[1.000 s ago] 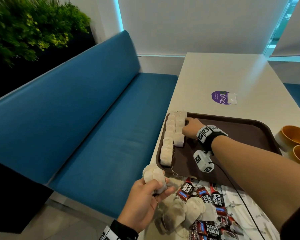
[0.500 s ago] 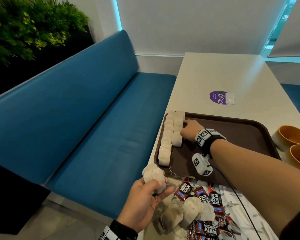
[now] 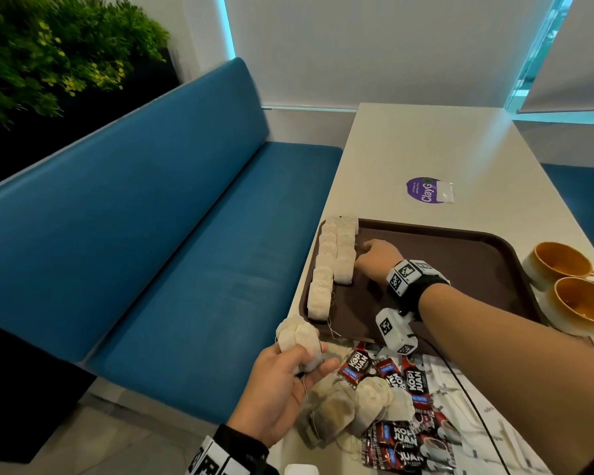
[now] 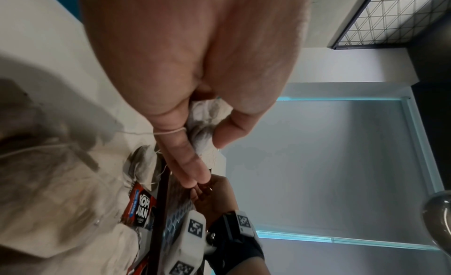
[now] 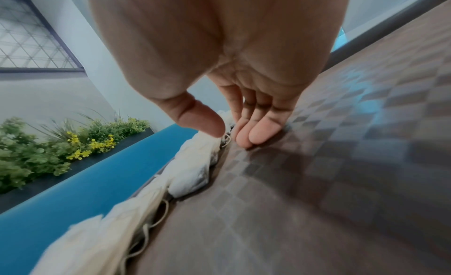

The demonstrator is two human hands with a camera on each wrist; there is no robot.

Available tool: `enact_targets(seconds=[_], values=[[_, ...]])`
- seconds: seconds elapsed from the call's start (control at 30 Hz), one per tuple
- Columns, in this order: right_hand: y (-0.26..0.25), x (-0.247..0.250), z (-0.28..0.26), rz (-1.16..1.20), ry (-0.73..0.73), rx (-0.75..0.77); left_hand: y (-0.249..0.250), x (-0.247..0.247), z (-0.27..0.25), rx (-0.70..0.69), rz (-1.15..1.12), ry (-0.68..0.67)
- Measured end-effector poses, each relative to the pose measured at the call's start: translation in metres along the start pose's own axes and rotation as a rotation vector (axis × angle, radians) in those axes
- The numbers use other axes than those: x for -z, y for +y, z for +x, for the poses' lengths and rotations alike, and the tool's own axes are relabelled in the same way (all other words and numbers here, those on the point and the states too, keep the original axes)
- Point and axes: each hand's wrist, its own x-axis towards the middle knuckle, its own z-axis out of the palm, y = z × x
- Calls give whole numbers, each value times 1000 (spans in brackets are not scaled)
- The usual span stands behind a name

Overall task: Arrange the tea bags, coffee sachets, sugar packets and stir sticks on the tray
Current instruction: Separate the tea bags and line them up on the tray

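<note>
A brown tray (image 3: 460, 255) lies on the white table. Two rows of white tea bags (image 3: 333, 258) run along its left rim, also seen in the right wrist view as a line of tea bags (image 5: 195, 163). My right hand (image 3: 374, 257) rests on the tray beside the inner row, fingers straight and tips on the tray floor (image 5: 317, 182), holding nothing. My left hand (image 3: 288, 375) hangs off the table's near left edge and grips a small bunch of tea bags (image 3: 299, 337), pinched between thumb and fingers (image 4: 207, 124). Loose tea bags (image 3: 357, 406) and red-black coffee sachets (image 3: 412, 382) lie heaped in front of the tray.
Two orange cups (image 3: 570, 286) stand right of the tray. A purple round sticker (image 3: 426, 190) with a small clear packet (image 3: 445, 192) lies farther back on the table. A blue bench (image 3: 151, 252) runs along the left; a planter (image 3: 48, 63) is behind it.
My right hand has drawn slightly back toward me along the inner row of tea bags. My left hand keeps the same bunch in the same place.
</note>
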Motion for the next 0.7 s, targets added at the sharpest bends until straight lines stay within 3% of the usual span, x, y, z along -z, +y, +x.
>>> enact_targets(seconds=[0.13,0.33,0.47,0.6,0.7], values=[[15,-12,-13,233,2,-30,-2,1,-5,-3,-28,-11],[12,-1,-44,379,-79,-74,-7,3,-17,5,-54,-13],[-4,19,-102,318,-108,78,-3,0,-26,-8,-5,-57],[-14,29,-174,461,-215,240,0,-7,-36,-4,22,-132],[-14,28,-219,566,-218,295,0,-11,-42,8,87,-200]])
